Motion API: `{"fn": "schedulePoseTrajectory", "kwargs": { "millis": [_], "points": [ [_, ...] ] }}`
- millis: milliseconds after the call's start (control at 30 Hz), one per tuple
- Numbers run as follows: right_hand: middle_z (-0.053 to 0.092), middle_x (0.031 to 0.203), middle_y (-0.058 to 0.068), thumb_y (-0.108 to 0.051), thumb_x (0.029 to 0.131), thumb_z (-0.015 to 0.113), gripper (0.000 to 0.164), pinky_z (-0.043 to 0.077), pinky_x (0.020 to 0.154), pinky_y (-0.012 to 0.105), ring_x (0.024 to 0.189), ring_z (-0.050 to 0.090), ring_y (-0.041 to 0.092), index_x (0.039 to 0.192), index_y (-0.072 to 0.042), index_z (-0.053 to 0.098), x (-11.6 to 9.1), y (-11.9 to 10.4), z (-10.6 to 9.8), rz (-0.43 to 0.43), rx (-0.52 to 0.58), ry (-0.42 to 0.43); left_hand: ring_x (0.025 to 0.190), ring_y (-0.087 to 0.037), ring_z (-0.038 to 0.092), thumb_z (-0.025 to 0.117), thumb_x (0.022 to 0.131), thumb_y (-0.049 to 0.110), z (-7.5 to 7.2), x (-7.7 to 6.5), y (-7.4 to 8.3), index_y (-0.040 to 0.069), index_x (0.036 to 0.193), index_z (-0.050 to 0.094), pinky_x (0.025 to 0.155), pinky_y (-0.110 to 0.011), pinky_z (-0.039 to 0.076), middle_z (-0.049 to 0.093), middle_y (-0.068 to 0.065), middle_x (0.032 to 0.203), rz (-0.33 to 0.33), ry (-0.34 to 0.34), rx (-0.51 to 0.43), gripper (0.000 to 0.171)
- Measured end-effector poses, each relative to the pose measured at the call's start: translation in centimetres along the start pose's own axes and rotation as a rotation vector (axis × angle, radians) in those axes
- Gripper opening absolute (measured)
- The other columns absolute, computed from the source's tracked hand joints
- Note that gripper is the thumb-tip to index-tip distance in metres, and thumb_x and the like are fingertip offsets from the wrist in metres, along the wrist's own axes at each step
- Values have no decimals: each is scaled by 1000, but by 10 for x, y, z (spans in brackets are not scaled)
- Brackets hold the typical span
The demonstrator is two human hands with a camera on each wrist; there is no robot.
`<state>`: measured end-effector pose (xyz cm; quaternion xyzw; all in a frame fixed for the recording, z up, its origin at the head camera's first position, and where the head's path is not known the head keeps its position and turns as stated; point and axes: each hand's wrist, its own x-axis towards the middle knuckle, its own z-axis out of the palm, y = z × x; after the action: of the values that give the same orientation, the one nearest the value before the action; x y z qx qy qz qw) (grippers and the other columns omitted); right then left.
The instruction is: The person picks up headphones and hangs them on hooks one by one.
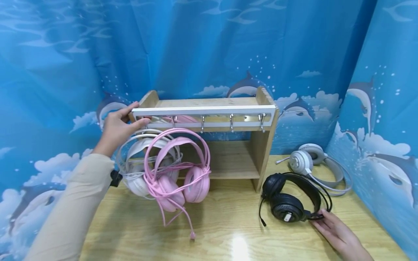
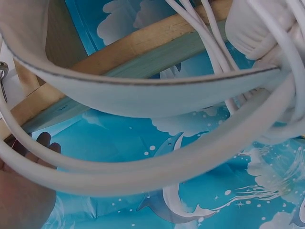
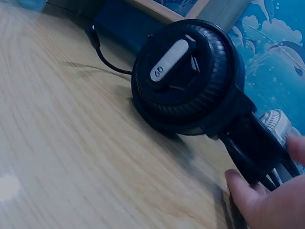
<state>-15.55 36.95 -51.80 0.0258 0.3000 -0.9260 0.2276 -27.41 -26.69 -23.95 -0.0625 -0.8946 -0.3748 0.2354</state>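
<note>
My left hand [image 1: 118,125] grips the left end of a wooden rack [image 1: 225,159], thumb along its white front rail [image 1: 209,110]. Just below that hand, a white headset [image 1: 135,183] and a pink headset [image 1: 199,183] hang on the rack's left side, cables wound round them. The left wrist view shows the white headset's headband [image 2: 152,98] up close. At the right, my right hand [image 1: 337,232] holds a black headset [image 1: 287,207] by its headband, between thumb and fingers. Its earcup [image 3: 186,76] and microphone boom show in the right wrist view, low over the table.
A grey-white headset [image 1: 300,161] lies on the wooden table [image 1: 228,217] behind the black one, near the right wall. Several metal hooks [image 1: 232,122] on the rail carry nothing. Blue dolphin-print curtains [image 1: 209,47] stand behind and to the sides.
</note>
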Motion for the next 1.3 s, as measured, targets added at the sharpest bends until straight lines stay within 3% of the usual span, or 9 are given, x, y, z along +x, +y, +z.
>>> {"fn": "schedulePoseTrajectory", "kwargs": {
  "millis": [100,167,400,733,867,1100,1300],
  "points": [
    [66,98,6,-14,104,38,33,53,89,33,93,65,18,89,-9,67,3,1,5,-22,-84,218,72,-13,49,72,79,51,0,0,1,21,143,46,52,-19,39,56,-7,89,-5,-3,7,75],
    [65,96,6,-13,104,39,31,53,87,32,91,66,17,88,-9,66,4,3,7,-48,-93,267,71,-14,48,71,79,52,0,-1,2,20,143,46,52,-20,39,56,-8,89,-5,-3,8,75],
    [67,95,3,-11,104,37,34,53,85,28,92,66,14,90,-11,67,-1,9,8,-109,-114,228,64,-14,44,72,80,51,0,-1,0,18,142,47,49,-23,36,50,-6,79,11,4,9,75],
    [69,97,-7,-12,103,42,33,52,86,24,92,66,10,86,-21,69,-5,10,15,-121,-108,284,63,-13,43,72,79,51,-1,-1,1,19,142,47,49,-23,36,49,-5,77,12,3,-2,75],
    [70,101,-1,-6,103,39,36,53,86,27,96,67,15,95,-19,71,-7,12,17,-204,-75,181,63,-12,44,72,79,50,0,-2,2,19,142,48,49,-23,37,49,-5,78,16,5,-8,74],
    [65,120,11,8,101,25,47,49,95,33,108,63,30,119,-9,65,-3,11,28,-365,-8,-142,63,-14,43,72,79,51,1,-1,0,20,142,47,49,-23,37,49,-5,77,7,9,-4,75],
    [60,129,12,13,100,20,51,46,97,34,114,60,33,128,-3,59,-1,7,39,-436,-64,-245,60,-12,39,72,79,51,1,-2,0,20,142,48,48,-25,35,46,-4,71,1,9,-8,75]
  ]
}}
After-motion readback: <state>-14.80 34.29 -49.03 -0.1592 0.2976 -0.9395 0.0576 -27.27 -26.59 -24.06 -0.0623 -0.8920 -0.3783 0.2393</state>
